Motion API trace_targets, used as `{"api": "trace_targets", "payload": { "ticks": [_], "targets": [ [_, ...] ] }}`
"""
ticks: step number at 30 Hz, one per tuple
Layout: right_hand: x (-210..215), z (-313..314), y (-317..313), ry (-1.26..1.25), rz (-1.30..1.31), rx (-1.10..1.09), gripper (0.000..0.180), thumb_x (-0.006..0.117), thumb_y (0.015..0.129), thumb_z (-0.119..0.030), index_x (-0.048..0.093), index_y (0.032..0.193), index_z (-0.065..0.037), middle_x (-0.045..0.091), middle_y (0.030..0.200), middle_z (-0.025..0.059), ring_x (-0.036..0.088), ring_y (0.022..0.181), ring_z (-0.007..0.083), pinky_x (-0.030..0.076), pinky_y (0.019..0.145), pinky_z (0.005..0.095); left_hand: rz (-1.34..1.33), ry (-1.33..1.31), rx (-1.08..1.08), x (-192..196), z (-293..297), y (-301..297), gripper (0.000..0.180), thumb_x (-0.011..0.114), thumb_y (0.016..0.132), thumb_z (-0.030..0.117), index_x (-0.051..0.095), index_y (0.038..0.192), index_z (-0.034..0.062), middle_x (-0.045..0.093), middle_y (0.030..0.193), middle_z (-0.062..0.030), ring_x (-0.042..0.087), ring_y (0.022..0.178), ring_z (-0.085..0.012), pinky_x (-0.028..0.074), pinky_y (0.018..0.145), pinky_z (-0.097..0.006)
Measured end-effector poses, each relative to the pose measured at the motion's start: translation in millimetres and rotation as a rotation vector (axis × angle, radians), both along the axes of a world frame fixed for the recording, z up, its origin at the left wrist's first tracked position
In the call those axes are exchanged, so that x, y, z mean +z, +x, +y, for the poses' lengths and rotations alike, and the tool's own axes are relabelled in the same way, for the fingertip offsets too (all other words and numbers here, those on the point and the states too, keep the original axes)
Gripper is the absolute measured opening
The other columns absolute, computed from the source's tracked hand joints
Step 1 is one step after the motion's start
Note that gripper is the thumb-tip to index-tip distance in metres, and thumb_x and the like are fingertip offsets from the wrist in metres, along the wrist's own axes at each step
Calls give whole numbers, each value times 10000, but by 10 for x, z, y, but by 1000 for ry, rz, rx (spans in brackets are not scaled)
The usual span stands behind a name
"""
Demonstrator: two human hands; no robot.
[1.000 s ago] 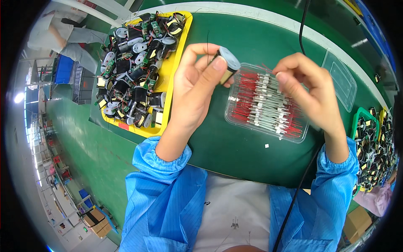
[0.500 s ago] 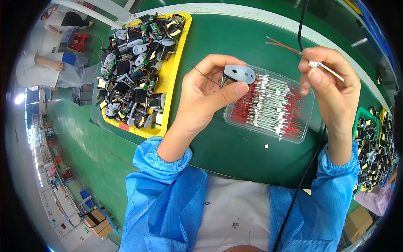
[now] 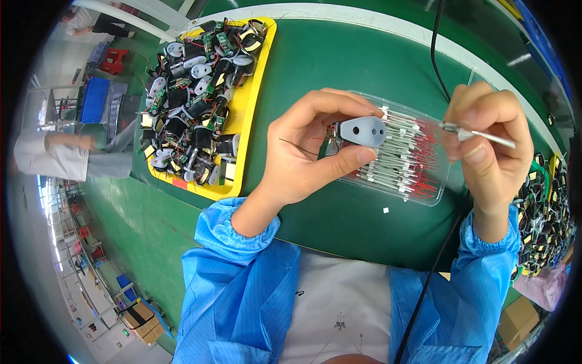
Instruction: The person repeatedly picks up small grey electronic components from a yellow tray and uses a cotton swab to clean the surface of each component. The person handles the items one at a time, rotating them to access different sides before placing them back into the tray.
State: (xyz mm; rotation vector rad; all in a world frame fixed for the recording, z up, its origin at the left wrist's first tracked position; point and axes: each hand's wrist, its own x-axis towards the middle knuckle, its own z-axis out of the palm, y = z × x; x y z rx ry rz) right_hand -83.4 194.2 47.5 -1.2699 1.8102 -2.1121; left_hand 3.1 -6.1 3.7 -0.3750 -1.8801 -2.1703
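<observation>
My left hand (image 3: 306, 148) is closed round a small electronic part with a grey plastic end piece (image 3: 357, 131). That end piece has dark holes and faces up toward me; wires and a bit of circuit board stick out on its left side. To the right, my right hand (image 3: 494, 139) pinches a wire lead with a white sleeve (image 3: 494, 139), which points to the right. The lead's other end is hidden among the fingers. Below both hands lies a clear plastic box (image 3: 438, 197) of white and red wire leads (image 3: 397, 158), partly covered by my left hand.
A yellow tray (image 3: 248, 121) piled with similar parts stands on the green table (image 3: 327, 54) at left. More parts (image 3: 542, 224) fill containers at far right. A black cable (image 3: 434, 51) crosses the table. A person in white (image 3: 57, 155) is beyond the table's left side.
My left hand has turned the part so its grey end faces me more. My right hand has shifted right and down, and the lead's red ends no longer show. The person at left has moved.
</observation>
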Motion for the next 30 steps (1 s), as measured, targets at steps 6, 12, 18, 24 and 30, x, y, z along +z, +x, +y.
{"api": "trace_targets", "payload": {
  "ticks": [6,12,18,24,30],
  "targets": [
    [22,25,-13,-56,-132,126,284,635,880,-243,536,988,0,441,780,58,369,612,95,330,416,184,0,-4,-11,-21,-2,-3,398,739,750,66,521,1078,8,587,1070,-185,571,1034,-256,462,896,-370],
    [22,55,9,-43,-140,88,287,618,893,-249,554,996,11,454,791,68,402,612,104,347,415,190,0,-3,-1,9,35,14,392,730,755,60,518,1081,12,592,1046,-180,579,1010,-258,463,890,-372],
    [10,-21,50,14,-88,67,297,595,900,-279,544,902,14,486,788,87,430,606,113,365,461,217,-182,272,-51,75,69,37,311,621,859,180,499,1097,22,571,1029,-179,602,894,-257,492,757,-361],
    [32,-75,144,55,-387,240,316,591,891,-297,540,823,7,497,723,78,436,611,118,342,535,239,-229,193,-375,214,91,115,187,590,871,170,559,970,14,553,908,-105,567,797,-186,446,681,-291],
    [53,-119,220,106,-585,335,285,638,856,-271,593,809,6,519,727,72,456,663,137,345,582,267,-135,6,-361,156,135,155,78,693,803,76,645,833,22,614,811,-66,590,764,-169,448,696,-287]
  ]
}}
